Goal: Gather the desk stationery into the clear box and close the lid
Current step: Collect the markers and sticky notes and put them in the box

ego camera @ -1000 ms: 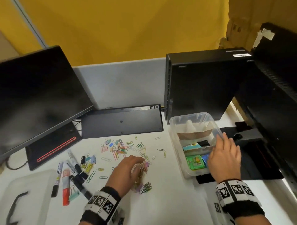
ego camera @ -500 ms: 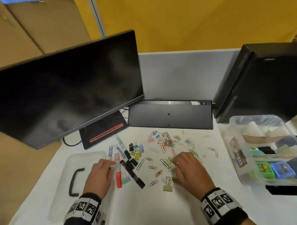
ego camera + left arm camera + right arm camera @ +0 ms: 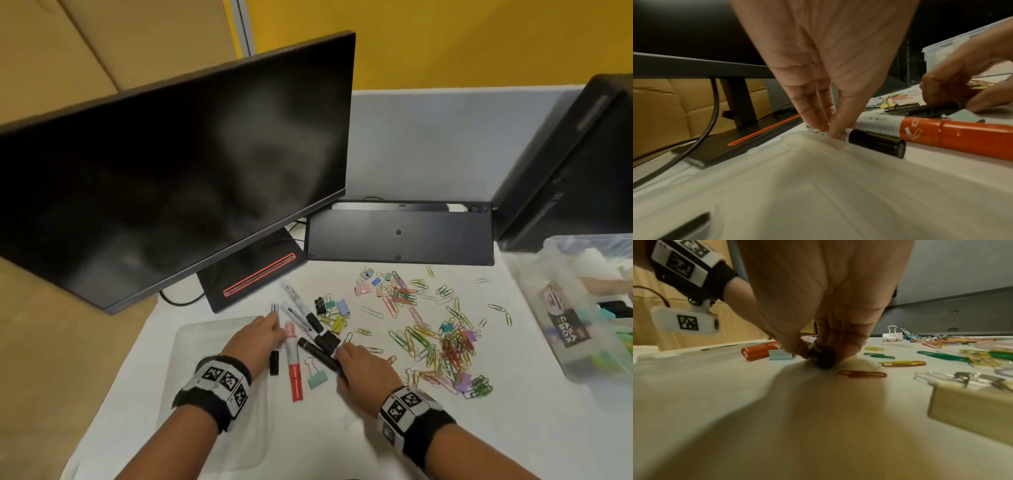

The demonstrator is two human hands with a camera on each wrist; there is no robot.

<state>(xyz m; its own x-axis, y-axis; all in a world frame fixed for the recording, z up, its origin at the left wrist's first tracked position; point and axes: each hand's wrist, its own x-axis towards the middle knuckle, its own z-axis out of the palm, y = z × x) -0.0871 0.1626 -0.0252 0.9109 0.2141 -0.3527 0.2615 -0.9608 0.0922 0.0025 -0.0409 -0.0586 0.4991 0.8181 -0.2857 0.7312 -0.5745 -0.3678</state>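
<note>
Several markers lie left of centre on the white desk. My left hand (image 3: 275,334) (image 3: 829,131) pinches the white barrel of a black-capped marker (image 3: 274,363) (image 3: 875,143) at the edge of the clear lid (image 3: 205,383). My right hand (image 3: 339,358) (image 3: 818,352) grips the near end of an all-black marker (image 3: 317,353) (image 3: 822,357) between thumb and fingers. Between the two lies a red-capped marker (image 3: 294,373). Coloured paper clips (image 3: 445,342) and binder clips (image 3: 334,313) are scattered to the right. The clear box (image 3: 579,329) stands lidless at the far right, partly filled.
A tilted black monitor (image 3: 171,164) and its base (image 3: 253,270) stand behind the markers on the left. A black keyboard (image 3: 400,233) leans at the back. A black computer case (image 3: 565,164) stands behind the box. A mint binder clip (image 3: 317,378) lies by my right hand.
My right hand has moved left from the paper clips and taken hold of the black marker. My left hand has slid forward onto the black-capped marker.
</note>
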